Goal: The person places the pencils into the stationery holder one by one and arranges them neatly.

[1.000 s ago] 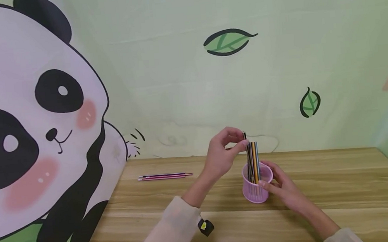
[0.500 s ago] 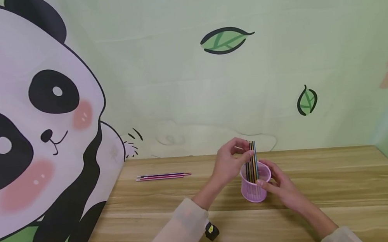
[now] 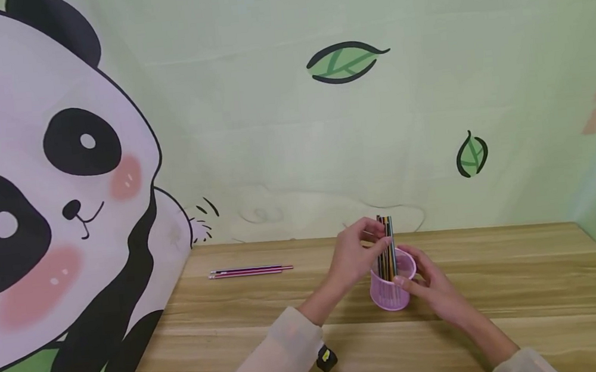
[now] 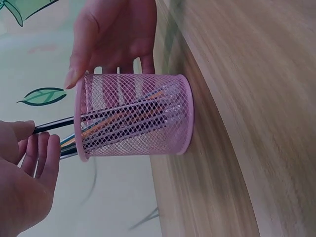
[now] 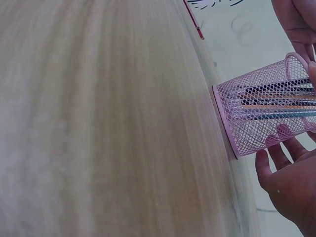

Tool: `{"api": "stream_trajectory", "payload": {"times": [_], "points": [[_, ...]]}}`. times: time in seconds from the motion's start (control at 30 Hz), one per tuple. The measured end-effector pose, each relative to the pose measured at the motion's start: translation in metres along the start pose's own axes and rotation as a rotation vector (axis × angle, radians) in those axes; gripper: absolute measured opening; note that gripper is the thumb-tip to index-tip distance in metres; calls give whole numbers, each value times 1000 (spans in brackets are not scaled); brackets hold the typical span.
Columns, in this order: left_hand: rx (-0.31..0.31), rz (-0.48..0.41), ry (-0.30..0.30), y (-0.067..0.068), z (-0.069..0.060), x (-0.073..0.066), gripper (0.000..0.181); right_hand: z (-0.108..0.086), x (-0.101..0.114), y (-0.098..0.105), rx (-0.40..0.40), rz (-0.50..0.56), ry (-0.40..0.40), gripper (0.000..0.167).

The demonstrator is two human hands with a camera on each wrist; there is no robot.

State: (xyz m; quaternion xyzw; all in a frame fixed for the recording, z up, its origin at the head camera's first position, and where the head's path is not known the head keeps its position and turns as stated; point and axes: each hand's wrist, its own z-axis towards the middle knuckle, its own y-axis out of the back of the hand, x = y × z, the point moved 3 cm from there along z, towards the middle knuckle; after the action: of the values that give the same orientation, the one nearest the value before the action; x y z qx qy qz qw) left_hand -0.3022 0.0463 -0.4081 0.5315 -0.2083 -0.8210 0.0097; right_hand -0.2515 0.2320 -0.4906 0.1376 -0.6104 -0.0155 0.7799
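A pink mesh pencil cup (image 4: 136, 114) stands upright on the wooden table, with several pencils (image 3: 389, 255) of dark, orange and blue colours leaning inside it. My right hand (image 3: 434, 285) holds the cup from the right, thumb at the rim and fingers round the far side. Above the cup, my left hand (image 3: 355, 252) is at the tops of the pencils. Between its thumb and fingers it pinches a black pencil (image 4: 54, 124), whose lower part is inside the cup. In the right wrist view the pencils' upper ends are cut off by the frame edge.
A few pink and dark pencils (image 3: 252, 271) lie side by side on the table (image 3: 225, 325) to the left. A green backdrop (image 3: 265, 123) with a painted panda (image 3: 142, 249) and leaves rises behind the table's back edge.
My left hand has come down, and the dark pencil that stuck up above the others now stands about level with them. The right hand has kept its hold on the cup.
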Motion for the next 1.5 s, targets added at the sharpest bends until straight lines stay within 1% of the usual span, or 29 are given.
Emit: {"api": "stream_trajectory", "payload": {"times": [0.13,0.33,0.53,0.67,0.77,0.87,1.0,1.07,1.17,1.3,1.37,1.43,1.5], "points": [[15,30,-15,1,-1,4,19,0,-1,0,0,10,15,68],[46,89,-47,7,-4,15,21,-1,0,0,4,2,0,68],[68,151,-60,16,-7,21,23,-1,0,0,6,10,-3,68],[80,167,-54,23,-8,25,23,-1,0,1,3,22,4,68],[83,175,-48,31,-8,29,22,-1,0,1,3,19,-2,69],[87,187,-45,42,-9,34,23,0,0,0,0,15,-13,70],[92,239,-45,61,-11,43,24,0,0,-1,0,18,-17,72],[90,268,-39,72,-12,50,24,0,0,-1,-2,16,-18,72],[81,313,-11,91,-17,63,24,0,0,-1,-5,13,-16,71],[71,374,17,118,-25,80,23,0,0,-1,-5,13,-9,69],[63,397,22,131,-30,88,22,0,0,-1,-4,11,-6,69],[55,415,42,144,-34,96,23,-1,0,-1,-3,7,-6,69],[50,448,45,155,-38,104,23,-1,0,0,-3,7,-4,70]]}}
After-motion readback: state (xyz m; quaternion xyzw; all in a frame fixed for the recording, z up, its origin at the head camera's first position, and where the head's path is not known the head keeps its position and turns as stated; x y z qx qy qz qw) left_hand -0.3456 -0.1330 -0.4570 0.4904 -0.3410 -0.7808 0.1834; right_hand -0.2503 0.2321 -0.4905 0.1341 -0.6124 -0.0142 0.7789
